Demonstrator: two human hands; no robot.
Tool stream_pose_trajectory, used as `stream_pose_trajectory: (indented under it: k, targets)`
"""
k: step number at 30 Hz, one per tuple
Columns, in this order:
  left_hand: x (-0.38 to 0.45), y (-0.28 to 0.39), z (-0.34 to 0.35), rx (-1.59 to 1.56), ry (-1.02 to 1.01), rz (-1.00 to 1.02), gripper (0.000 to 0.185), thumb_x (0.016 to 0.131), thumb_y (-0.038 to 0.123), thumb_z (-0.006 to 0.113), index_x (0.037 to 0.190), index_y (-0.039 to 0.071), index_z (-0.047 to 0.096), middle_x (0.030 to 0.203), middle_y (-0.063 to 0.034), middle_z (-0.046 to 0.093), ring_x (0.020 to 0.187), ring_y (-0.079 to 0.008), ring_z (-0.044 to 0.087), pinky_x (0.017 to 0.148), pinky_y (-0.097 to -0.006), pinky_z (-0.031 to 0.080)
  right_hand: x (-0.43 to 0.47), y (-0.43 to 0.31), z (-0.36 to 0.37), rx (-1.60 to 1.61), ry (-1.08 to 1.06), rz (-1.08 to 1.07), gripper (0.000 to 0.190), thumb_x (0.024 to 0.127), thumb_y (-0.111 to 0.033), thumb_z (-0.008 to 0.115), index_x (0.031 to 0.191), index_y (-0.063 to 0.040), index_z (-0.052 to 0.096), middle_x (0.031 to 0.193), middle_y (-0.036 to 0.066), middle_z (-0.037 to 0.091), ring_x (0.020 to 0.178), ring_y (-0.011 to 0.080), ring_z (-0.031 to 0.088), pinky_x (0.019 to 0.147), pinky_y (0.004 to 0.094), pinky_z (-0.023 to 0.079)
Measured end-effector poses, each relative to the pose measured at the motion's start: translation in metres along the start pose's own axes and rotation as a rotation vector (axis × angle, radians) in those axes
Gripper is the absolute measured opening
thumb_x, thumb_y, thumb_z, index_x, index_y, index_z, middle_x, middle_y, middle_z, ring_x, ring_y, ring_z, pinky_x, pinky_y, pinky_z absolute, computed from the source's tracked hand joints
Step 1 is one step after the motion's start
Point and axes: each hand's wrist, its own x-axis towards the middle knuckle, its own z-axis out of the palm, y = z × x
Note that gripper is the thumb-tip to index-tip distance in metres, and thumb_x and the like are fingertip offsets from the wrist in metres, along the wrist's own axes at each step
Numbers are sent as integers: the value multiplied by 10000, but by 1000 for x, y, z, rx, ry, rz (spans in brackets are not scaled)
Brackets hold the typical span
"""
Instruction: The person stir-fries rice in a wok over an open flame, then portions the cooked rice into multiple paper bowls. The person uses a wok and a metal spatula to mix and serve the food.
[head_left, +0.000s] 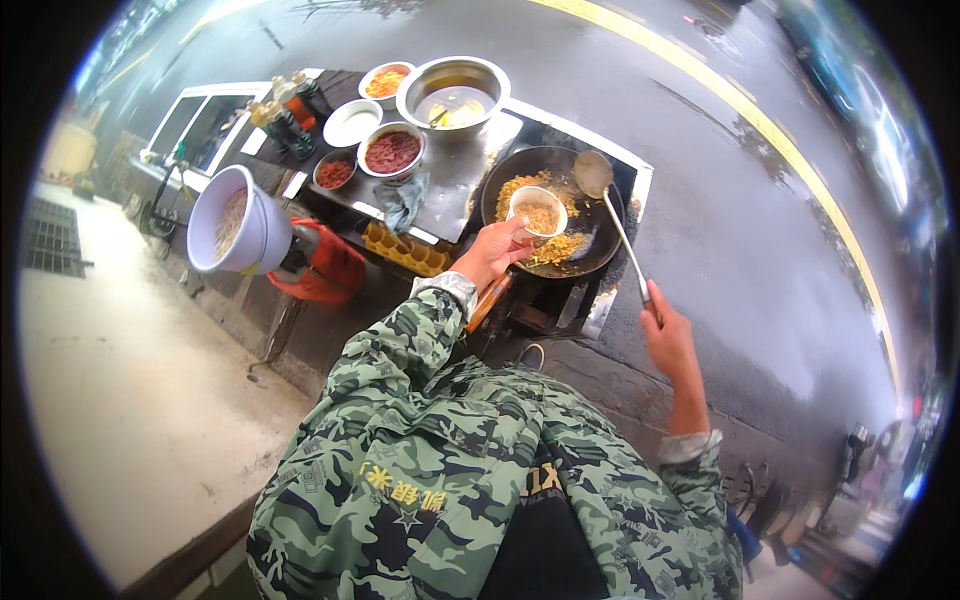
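Observation:
My left hand (491, 251) grips a paper cup (530, 238) part-filled with fried rice (538, 216), holding it over a dark wok (604, 251). More yellowish fried rice (559, 247) lies in the wok around and below the cup. In my right hand (667, 334) is the handle of a long metal ladle (626, 240). The ladle's bowl (593, 174) is at the wok's far right rim. Part of the rice in the wok is hidden behind the cup and my left hand.
Left of the wok, a metal worktop (457, 180) holds a large steel basin (453, 94), a bowl of red sauce (392, 152), a white bowl (352, 124) and several bottles (289, 120). A grey cloth (403, 201) hangs over its front edge. A white bucket (240, 221) stands further left; wet road lies beyond.

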Motion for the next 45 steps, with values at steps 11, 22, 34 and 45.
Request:
stream_pose_trajectory:
  k: [11,22,34,45]
  targets:
    - [-108,41,-68,-212,39,29,584,1031,396,652,1422,-19,527,1320,-193,649,1180,-375,701,1044,-524,588,97,48,93,711,-499,400,553,1090,-179,566,1631,-127,464,761,-23,545,517,58,451,419,239,354]
    - [-55,15,-16,274,161,109,445,964,351,805,1244,78,593,1163,-86,732,1022,-220,718,923,-431,581,11,15,-1,879,-334,319,553,1089,-108,537,1633,-64,445,809,5,580,505,54,451,399,233,359]
    - [4,-9,47,34,-81,69,465,988,318,794,1301,30,604,1208,-116,727,1077,-257,730,933,-391,635,-65,-3,10,575,-127,150,580,1026,-67,664,1588,-49,526,897,-51,569,700,39,467,639,226,448]
    - [-4,3,26,-109,-207,66,548,966,348,777,1330,19,532,1230,-118,664,1075,-260,696,963,-392,607,-62,-20,9,363,13,-9,584,1030,-53,640,1598,-38,507,949,-54,577,761,45,486,669,227,453]
